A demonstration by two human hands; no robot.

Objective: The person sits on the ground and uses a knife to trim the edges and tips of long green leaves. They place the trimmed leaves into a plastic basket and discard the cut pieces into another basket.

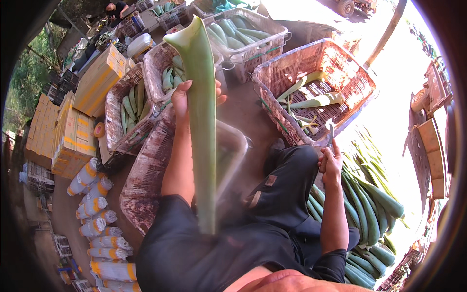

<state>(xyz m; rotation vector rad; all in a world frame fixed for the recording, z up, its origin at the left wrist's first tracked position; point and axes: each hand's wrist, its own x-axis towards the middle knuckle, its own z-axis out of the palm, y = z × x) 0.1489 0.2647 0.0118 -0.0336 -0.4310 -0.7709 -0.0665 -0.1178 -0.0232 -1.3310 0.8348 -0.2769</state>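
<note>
The step in hand looks like readying one leaf (203, 126) for a cut: it stands upright just left of the frame's centre, broad pale end up, pinched between thumb and fingers of the left hand (181, 101). Right of centre, the right hand (333, 161) curls round a knife (331, 138), blade up, well apart. Cutting would call for bringing blade and leaf together, fingers clear

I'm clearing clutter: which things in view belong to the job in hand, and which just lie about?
In the job:
- long green leaf, in the left hand
- knife, in the right hand
- pile of green leaves
- crate of leaf pieces

Apparently just lying about:
- cardboard boxes
- wrapped bundles
</note>
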